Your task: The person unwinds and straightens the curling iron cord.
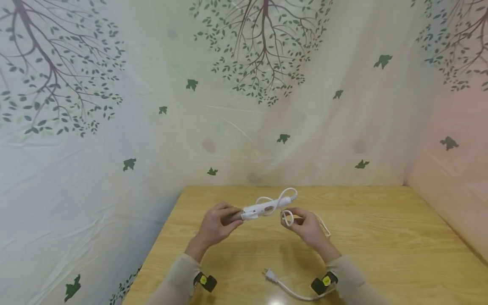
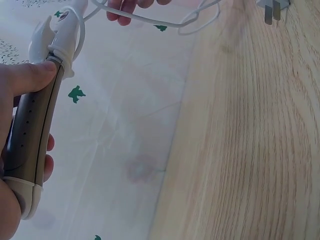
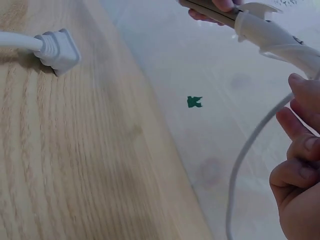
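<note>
My left hand (image 1: 215, 225) grips the brownish barrel of a white-handled curling iron (image 1: 263, 208), held up over the table. In the left wrist view, the thumb lies along the barrel just below the white handle, and the fingers wrap behind it. White cord (image 1: 286, 191) loops round the handle from its far end. My right hand (image 1: 309, 231) pinches a small loop of that cord between thumb and fingers, beside the handle's end. Close up in the right wrist view, the cord (image 3: 234, 185) hangs down from the curled fingers (image 3: 292, 175).
A two-pin plug (image 1: 271, 275) at the cord's end lies on the wooden table (image 1: 381, 237) near my right wrist. Behind the table hangs a pale curtain (image 1: 244, 140) printed with trees and green leaves. Each wrist wears a strapped camera.
</note>
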The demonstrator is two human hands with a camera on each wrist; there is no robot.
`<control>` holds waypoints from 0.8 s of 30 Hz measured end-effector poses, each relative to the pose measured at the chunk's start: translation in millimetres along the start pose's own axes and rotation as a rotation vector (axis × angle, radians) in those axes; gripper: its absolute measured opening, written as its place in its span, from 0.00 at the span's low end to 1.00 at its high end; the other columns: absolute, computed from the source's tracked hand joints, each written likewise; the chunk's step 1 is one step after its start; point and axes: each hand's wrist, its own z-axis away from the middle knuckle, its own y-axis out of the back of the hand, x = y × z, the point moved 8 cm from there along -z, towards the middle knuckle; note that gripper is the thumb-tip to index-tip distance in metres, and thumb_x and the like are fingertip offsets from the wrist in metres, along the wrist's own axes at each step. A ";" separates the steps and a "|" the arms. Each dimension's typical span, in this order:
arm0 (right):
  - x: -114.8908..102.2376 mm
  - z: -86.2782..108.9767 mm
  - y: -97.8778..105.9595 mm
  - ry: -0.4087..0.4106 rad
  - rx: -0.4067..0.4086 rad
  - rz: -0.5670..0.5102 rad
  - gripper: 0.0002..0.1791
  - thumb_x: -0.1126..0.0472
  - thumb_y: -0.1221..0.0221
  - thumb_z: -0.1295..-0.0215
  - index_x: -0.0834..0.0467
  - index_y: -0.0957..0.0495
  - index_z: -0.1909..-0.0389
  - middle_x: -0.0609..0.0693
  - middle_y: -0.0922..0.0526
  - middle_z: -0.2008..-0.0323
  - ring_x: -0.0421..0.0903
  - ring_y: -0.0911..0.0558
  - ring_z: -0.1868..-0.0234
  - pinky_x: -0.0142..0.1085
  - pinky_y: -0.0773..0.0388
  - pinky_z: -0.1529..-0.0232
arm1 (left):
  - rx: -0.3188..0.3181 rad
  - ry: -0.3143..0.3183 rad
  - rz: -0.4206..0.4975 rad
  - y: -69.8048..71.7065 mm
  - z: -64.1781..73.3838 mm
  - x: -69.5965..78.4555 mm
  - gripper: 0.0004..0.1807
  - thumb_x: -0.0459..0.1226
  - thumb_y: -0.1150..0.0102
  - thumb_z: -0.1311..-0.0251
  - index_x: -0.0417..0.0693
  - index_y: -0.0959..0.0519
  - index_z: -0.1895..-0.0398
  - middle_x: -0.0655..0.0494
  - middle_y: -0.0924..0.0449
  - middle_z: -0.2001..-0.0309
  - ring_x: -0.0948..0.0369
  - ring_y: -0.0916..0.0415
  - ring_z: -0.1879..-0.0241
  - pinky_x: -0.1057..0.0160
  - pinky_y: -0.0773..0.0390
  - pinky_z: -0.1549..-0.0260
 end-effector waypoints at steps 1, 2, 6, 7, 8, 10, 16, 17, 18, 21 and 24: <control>1.0 -1.0 -1.4 0.013 0.004 -0.003 0.17 0.64 0.34 0.40 0.68 0.20 0.52 0.64 0.17 0.55 0.40 0.14 0.64 0.34 0.18 0.61 | 0.004 -0.003 0.002 -0.2 -0.2 0.5 0.15 0.40 0.26 0.49 0.50 0.14 0.56 0.61 0.19 0.62 0.67 0.23 0.65 0.65 0.20 0.65; 2.3 -1.6 -2.9 0.016 0.006 -0.006 0.16 0.65 0.34 0.40 0.68 0.20 0.53 0.65 0.17 0.55 0.40 0.13 0.63 0.34 0.18 0.60 | 0.007 0.000 0.004 -0.6 -0.4 0.2 0.15 0.40 0.26 0.49 0.50 0.14 0.56 0.61 0.19 0.62 0.67 0.23 0.65 0.65 0.20 0.65; 7.0 -3.6 -8.3 0.030 0.006 -0.004 0.13 0.65 0.35 0.39 0.69 0.19 0.57 0.67 0.16 0.56 0.38 0.14 0.60 0.35 0.18 0.57 | 0.015 0.005 0.007 -1.6 -1.0 0.0 0.15 0.41 0.27 0.48 0.51 0.14 0.56 0.61 0.18 0.62 0.67 0.22 0.65 0.65 0.20 0.65; 7.1 -3.7 -9.0 0.033 0.010 -0.004 0.13 0.64 0.35 0.39 0.69 0.19 0.57 0.67 0.16 0.57 0.37 0.14 0.60 0.35 0.18 0.57 | 0.015 0.008 0.007 -1.8 -1.1 -0.3 0.15 0.41 0.27 0.48 0.51 0.14 0.56 0.61 0.18 0.62 0.66 0.22 0.65 0.65 0.20 0.65; 6.9 -3.7 -9.9 0.031 0.011 -0.008 0.13 0.64 0.35 0.39 0.69 0.18 0.58 0.66 0.16 0.57 0.37 0.14 0.59 0.35 0.19 0.56 | 0.012 0.017 0.006 -1.9 -1.3 -0.6 0.15 0.41 0.27 0.48 0.51 0.14 0.56 0.61 0.19 0.62 0.66 0.22 0.65 0.64 0.20 0.65; 6.9 -3.2 -10.7 0.031 0.014 -0.007 0.13 0.63 0.35 0.38 0.69 0.18 0.58 0.65 0.15 0.58 0.37 0.14 0.59 0.34 0.19 0.55 | 0.011 0.024 0.003 -1.6 -1.6 -0.1 0.15 0.41 0.27 0.48 0.51 0.14 0.56 0.61 0.19 0.62 0.66 0.22 0.64 0.64 0.20 0.64; 6.0 0.5 -11.3 0.023 0.010 0.006 0.13 0.61 0.35 0.38 0.69 0.18 0.59 0.62 0.14 0.58 0.42 0.14 0.58 0.32 0.19 0.56 | 0.021 0.045 -0.017 -0.1 -3.0 0.4 0.15 0.40 0.27 0.49 0.51 0.15 0.57 0.61 0.19 0.61 0.66 0.22 0.64 0.64 0.19 0.64; 6.1 1.4 -11.7 0.020 0.005 0.009 0.13 0.61 0.35 0.38 0.69 0.18 0.59 0.62 0.14 0.58 0.42 0.14 0.59 0.32 0.19 0.57 | 0.026 0.048 -0.023 0.3 -3.3 0.2 0.15 0.40 0.26 0.49 0.51 0.15 0.57 0.61 0.19 0.61 0.66 0.22 0.64 0.64 0.19 0.64; 6.3 2.4 -12.0 0.016 0.001 0.014 0.13 0.61 0.35 0.38 0.69 0.18 0.60 0.62 0.14 0.59 0.42 0.13 0.60 0.32 0.19 0.57 | 0.033 0.048 -0.029 0.9 -3.5 0.0 0.15 0.40 0.26 0.49 0.50 0.15 0.57 0.60 0.19 0.61 0.66 0.22 0.64 0.64 0.19 0.64; 5.2 6.7 -13.5 0.027 -0.019 0.027 0.13 0.61 0.35 0.38 0.69 0.18 0.62 0.63 0.14 0.61 0.41 0.13 0.62 0.31 0.19 0.59 | 0.060 0.063 -0.064 3.4 -3.8 -2.0 0.15 0.40 0.26 0.50 0.50 0.14 0.58 0.60 0.19 0.62 0.65 0.21 0.65 0.64 0.19 0.65; 2.5 12.4 -14.0 0.062 -0.033 0.027 0.10 0.64 0.35 0.39 0.69 0.17 0.64 0.65 0.15 0.63 0.42 0.13 0.63 0.31 0.19 0.61 | 0.097 0.084 -0.109 7.2 -3.1 -4.8 0.15 0.40 0.25 0.51 0.49 0.14 0.58 0.59 0.18 0.62 0.64 0.20 0.65 0.63 0.19 0.66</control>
